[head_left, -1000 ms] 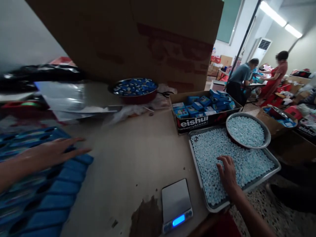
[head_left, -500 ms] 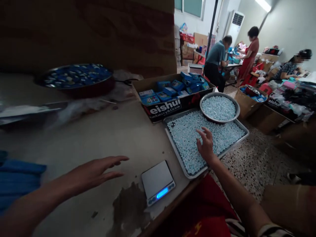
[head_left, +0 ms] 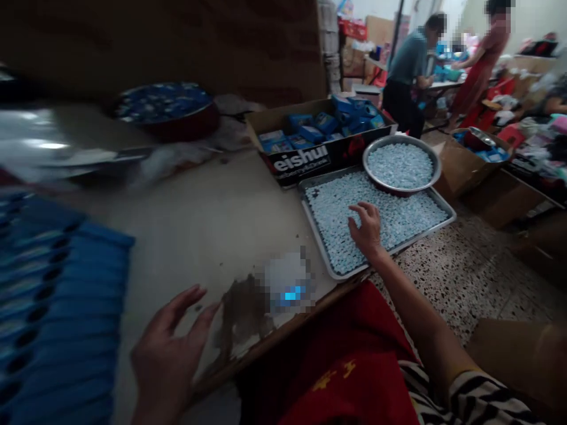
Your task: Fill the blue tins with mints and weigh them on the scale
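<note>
My left hand (head_left: 170, 342) is over the near part of the table, thumb and fingers apart and nothing between them. Left of it lie rows of blue packets (head_left: 84, 295). My right hand (head_left: 367, 229) hovers above a metal tray (head_left: 330, 268), its fingers bent but parted, with nothing seen in them. Small pale-blue pellets (head_left: 332, 215) cover the tray. A round metal bowl (head_left: 436, 171) of the same pellets rests on the tray's far right corner. Between my hands sits a small digital scale (head_left: 287, 277) with a lit blue display, its outline pixelated.
Behind the tray stands an open carton (head_left: 305, 162) of small blue boxes. A dark red bowl (head_left: 177, 127) of blue pieces is at the back left, near clear plastic (head_left: 155, 168). Beyond the table are two people (head_left: 405, 71) and a brown carton (head_left: 465, 168) on the right.
My left hand has drawn back nearer to me, thumb and fingers still apart. My right hand stays over the tray. The view has tilted down and left, showing more of the blue packets.
</note>
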A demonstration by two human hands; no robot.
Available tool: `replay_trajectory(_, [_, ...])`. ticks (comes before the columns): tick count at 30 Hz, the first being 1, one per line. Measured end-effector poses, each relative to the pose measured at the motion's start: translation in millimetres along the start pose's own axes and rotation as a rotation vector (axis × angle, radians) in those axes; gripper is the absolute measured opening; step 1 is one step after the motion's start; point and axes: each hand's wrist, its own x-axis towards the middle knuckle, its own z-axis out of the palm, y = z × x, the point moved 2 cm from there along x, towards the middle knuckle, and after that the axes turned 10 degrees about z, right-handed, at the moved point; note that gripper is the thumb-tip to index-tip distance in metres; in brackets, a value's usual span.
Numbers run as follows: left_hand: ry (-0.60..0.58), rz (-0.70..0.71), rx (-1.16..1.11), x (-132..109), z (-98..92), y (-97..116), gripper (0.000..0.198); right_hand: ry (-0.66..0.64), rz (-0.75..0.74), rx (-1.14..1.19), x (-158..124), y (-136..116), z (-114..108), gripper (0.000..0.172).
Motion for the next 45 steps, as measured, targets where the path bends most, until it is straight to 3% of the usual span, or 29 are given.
replay_trajectory(2, [0.166,-0.162,-0.160,-12.6,1.9,10.7,0.054,0.017,-0.037,0.003,0.5,2.2,-1.4,0.028])
replay_trajectory(5, [0.224,-0.084,-0.140,-13.2,4.0,22.6,0.050,0.069,-0.101,-0.018,6.1,6.0,0.9,0.023])
replay_trajectory(11, [0.039,0.160,0.020,-13.2,14.1,30.0,0.055,0.019,-0.190,-0.015,10.6,3.7,4.6,0.017])
replay_trajectory(17, [-0.052,0.158,-0.024,-17.1,32.3,27.0,0.065,-0.056,-0.220,-0.011,6.3,-6.6,0.4,0.017])
replay_trajectory(21, [-0.043,0.129,-0.051,-20.6,37.9,23.7,0.068,-0.222,-0.399,-0.003,-0.5,-25.2,-2.9,0.021])
replay_trajectory(24, [-0.045,0.093,-0.051,-28.4,49.4,27.4,0.069,-0.431,-0.459,-0.095,-9.9,-51.5,-1.6,0.031])
replay_trajectory(28, [-0.007,0.015,-0.001,-36.7,71.8,35.5,0.074,-0.715,-0.541,-0.413,-28.8,-96.0,12.6,0.033])
replay_trajectory(31, [0.032,0.015,-0.008,-36.7,84.1,37.9,0.070,-0.792,-0.611,-0.643,-40.0,-118.1,29.3,0.033])
replay_trajectory(35, [0.040,0.032,-0.017,-28.5,91.6,35.3,0.062,-0.814,-0.554,-0.711,-39.5,-124.4,50.9,0.038])
replay_trajectory(41, [-0.037,0.034,0.021,-1.1,92.8,36.8,0.066,-0.863,-0.419,-0.679,-17.2,-130.5,72.6,0.043])
replay_trajectory(45, [-0.023,0.066,0.028,10.7,91.1,37.3,0.062,-0.856,-0.390,-0.651,-6.1,-136.7,84.4,0.045])
